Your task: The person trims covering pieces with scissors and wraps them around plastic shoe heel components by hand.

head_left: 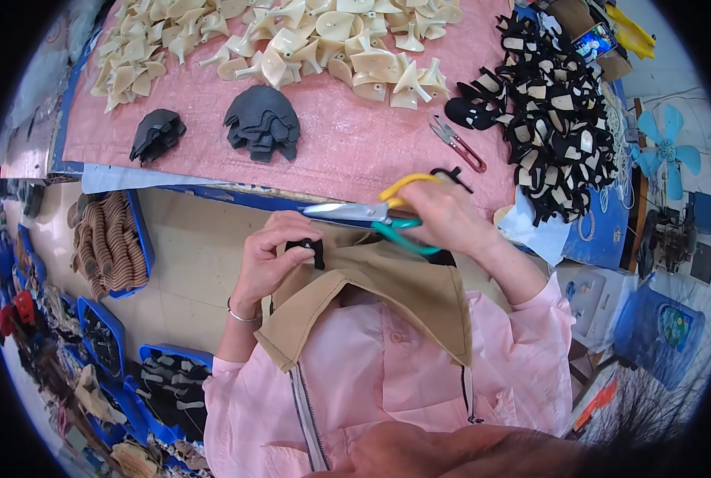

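Note:
My left hand [274,253] is closed, pinching a small black fabric piece [316,253] between thumb and fingers above the lap. My right hand [449,217] grips a pair of scissors [354,211] with one yellow and one green handle. Their handles are spread, and the blades point left, just past the fingers of my left hand. A tan cloth [371,279] hangs across the chest and lap under both hands. Behind my right hand, at the table's edge, a small black strip [453,177] pokes out, partly hidden.
Cream plastic pieces [335,28] cover the back of the pink-covered table [347,147]. Dark grey stacked pieces [261,123] sit nearer. Red-handled thread snips [459,145] lie beside a black-and-cream pile [563,119]. Blue bins [144,239] stand at left, a fan [668,149] at right.

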Demonstrator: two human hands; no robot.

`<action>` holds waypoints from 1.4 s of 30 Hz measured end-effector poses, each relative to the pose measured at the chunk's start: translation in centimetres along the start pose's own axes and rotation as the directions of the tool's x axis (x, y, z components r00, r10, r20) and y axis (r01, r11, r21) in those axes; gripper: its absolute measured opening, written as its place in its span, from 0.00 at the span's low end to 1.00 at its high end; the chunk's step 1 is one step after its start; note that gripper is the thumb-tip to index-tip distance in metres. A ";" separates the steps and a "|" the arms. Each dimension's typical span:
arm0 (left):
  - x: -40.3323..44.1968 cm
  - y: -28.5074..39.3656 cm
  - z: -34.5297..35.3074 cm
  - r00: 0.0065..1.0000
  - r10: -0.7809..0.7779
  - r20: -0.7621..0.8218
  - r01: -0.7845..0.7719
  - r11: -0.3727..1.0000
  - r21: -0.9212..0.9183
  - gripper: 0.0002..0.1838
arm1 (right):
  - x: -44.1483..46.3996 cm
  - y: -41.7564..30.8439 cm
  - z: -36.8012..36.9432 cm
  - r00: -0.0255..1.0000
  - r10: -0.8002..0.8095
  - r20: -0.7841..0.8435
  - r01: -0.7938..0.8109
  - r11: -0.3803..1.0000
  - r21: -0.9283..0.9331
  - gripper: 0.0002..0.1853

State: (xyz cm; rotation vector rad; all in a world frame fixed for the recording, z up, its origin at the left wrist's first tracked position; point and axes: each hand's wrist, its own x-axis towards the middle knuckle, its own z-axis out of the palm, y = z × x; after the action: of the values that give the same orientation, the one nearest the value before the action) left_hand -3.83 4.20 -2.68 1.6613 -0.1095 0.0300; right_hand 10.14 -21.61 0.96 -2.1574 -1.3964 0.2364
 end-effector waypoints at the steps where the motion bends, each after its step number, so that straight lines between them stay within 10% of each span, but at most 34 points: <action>1: 0.3 0.2 0.1 1.000 0.016 -0.023 -0.016 1.000 0.012 0.10 | -0.3 0.6 -0.7 0.997 0.073 -0.012 -0.074 0.992 -0.100 0.16; 6: 1.5 0.3 0.5 0.999 0.007 -0.043 -0.010 0.998 -0.056 0.10 | -1.3 1.9 -4.3 0.944 0.226 -0.242 -0.308 0.869 -0.388 0.15; 8: 2.4 0.0 1.1 0.976 -0.156 -0.148 0.086 0.914 -0.396 0.11 | -1.6 1.7 -4.6 0.850 0.277 -0.448 -0.386 0.906 -0.172 0.15; 11: 3.3 -0.6 2.1 0.956 -0.230 -0.183 0.056 0.755 -0.654 0.10 | -1.6 0.0 -1.5 0.891 0.332 -0.310 -0.278 0.938 0.208 0.15; 13: 4.1 -0.1 3.4 0.933 -0.306 -0.192 0.048 0.633 -0.773 0.10 | -0.4 -2.6 1.2 0.845 0.523 -0.116 -0.332 0.681 0.652 0.19; 16: 4.6 0.0 5.2 0.929 -0.340 -0.150 0.033 0.478 -0.878 0.11 | 1.2 -3.8 5.2 0.869 0.475 -0.137 -0.185 0.568 0.802 0.22; 17: 4.5 0.1 5.5 0.926 -0.344 -0.155 0.024 0.465 -0.885 0.12 | 1.7 -4.0 6.0 0.842 0.521 -0.140 -0.050 0.333 0.942 0.20; 18: 4.5 0.2 5.5 0.928 -0.342 -0.149 0.030 0.467 -0.884 0.12 | 2.0 -4.1 6.4 0.816 0.563 -0.128 0.104 0.074 0.992 0.19; 24: 3.1 -1.3 4.1 0.932 -0.360 -0.054 0.230 0.698 -0.678 0.10 | 1.5 -2.8 4.8 0.847 0.531 0.011 -0.008 -0.007 1.000 0.15; 27: 3.7 0.4 2.8 0.990 -0.027 0.141 0.014 0.995 0.098 0.13 | 1.4 -1.9 3.8 0.871 0.492 0.023 -0.074 0.084 0.994 0.14; 37: 3.7 0.6 4.1 0.991 -0.038 0.131 0.034 0.999 0.032 0.19 | -0.3 -3.4 5.5 0.874 0.413 0.256 -0.157 -0.259 0.953 0.16; 42: 3.7 0.2 4.2 0.988 0.019 0.152 -0.028 0.998 0.060 0.20 | 0.1 -4.3 4.9 0.852 0.497 0.167 -0.173 -0.035 0.984 0.13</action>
State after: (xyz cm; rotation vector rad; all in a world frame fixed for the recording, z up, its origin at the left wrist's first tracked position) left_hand -0.36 -0.23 -2.52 1.7229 -0.2453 -0.0756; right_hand 4.72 -18.46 -0.79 -1.0836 -0.1442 0.8308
